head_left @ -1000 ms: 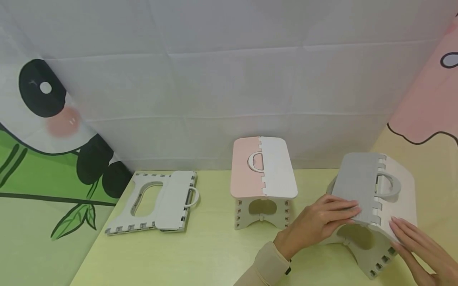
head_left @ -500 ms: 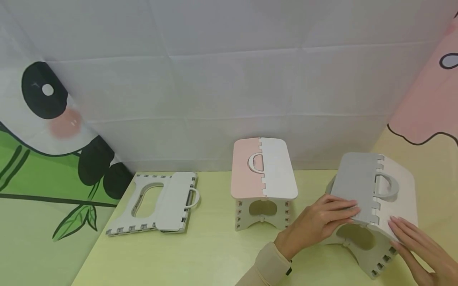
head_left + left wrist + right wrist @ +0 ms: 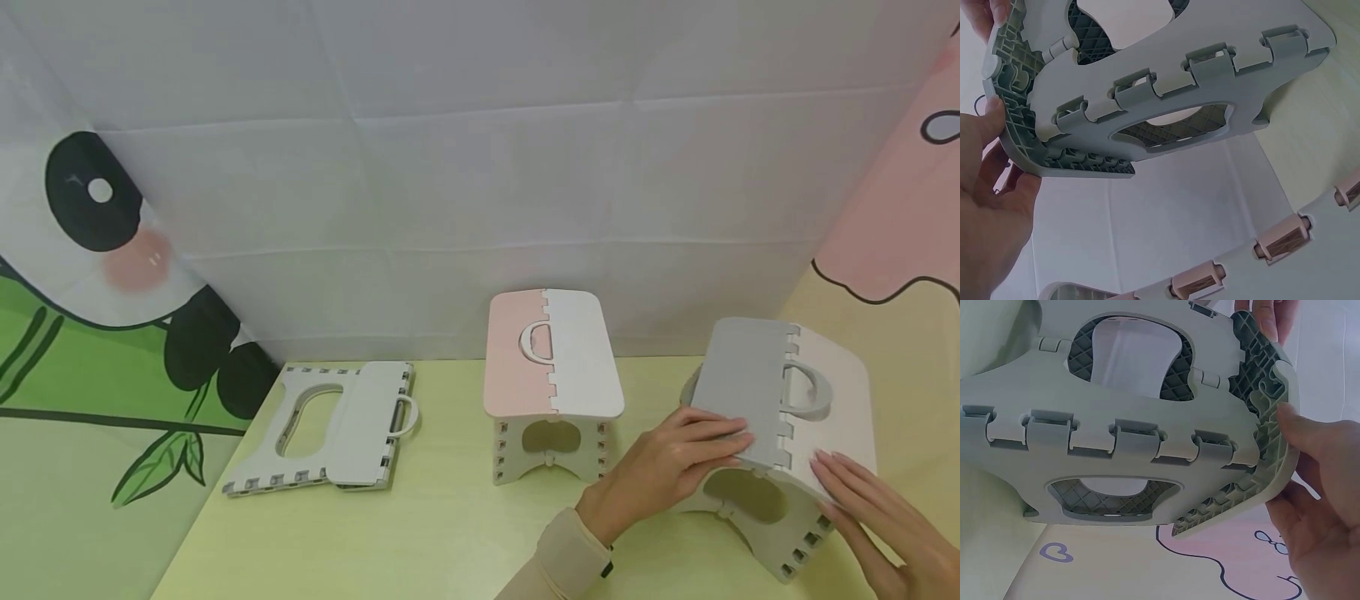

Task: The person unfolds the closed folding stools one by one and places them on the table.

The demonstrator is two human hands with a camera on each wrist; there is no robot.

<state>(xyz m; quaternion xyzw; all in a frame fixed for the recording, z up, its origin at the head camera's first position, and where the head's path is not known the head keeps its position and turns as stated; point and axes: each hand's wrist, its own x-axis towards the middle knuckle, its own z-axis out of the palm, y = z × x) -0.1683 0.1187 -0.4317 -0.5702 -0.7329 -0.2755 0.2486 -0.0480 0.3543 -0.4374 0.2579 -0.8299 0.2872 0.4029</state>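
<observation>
A folding stool [image 3: 753, 375] stands partly unfolded on the right, its grey and white seat halves sloping down from the middle hinge. My left hand [image 3: 663, 462] holds the near edge of the grey half, fingers on top. In the left wrist view its thumb [image 3: 990, 122] lies against the rim. The white half's near corner is gripped by my right hand [image 3: 888, 521]. From the right wrist view, that thumb [image 3: 1310, 428] presses the ribbed underside's rim while other fingers go round the edge. A carry handle [image 3: 817, 390] sticks up by the hinge.
A pink and white folding stool [image 3: 585, 350] stands unfolded at the middle back. Farther left, a white folding stool [image 3: 360, 425] lies folded flat on the pale yellow table [image 3: 375, 542]. A white cloth backdrop [image 3: 480, 183] rises behind.
The seat of the grey and white stool has shifted very slightly left, and its near right leg corner slightly right. Both hands keep their hold on it.
</observation>
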